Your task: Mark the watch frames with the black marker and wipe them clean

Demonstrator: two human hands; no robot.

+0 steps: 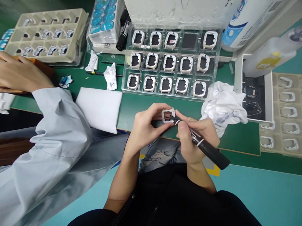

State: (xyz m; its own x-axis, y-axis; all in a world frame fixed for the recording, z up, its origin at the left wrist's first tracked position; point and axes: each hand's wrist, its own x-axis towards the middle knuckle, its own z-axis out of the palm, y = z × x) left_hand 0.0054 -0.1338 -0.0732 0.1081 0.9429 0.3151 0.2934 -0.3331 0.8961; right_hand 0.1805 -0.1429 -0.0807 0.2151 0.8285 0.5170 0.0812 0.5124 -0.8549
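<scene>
Between the thumb and fingers of my left hand is a small white watch case frame, held over the front edge of the green bench. My right hand grips a black marker pen whose tip reaches into the opening of the frame; whether it touches the inner edge I cannot tell. Just beyond my hands lies a clear plastic tray with rows of similar white frames in its compartments. One compartment in the back row holds no frame, and a red arrow mark shows on a frame beside it.
A crumpled white cloth lies right of the tray, near a grey box. Bottles stand behind it. White foam lies to the left. A co-worker's hand and sleeve occupy the left side, below a beige tray.
</scene>
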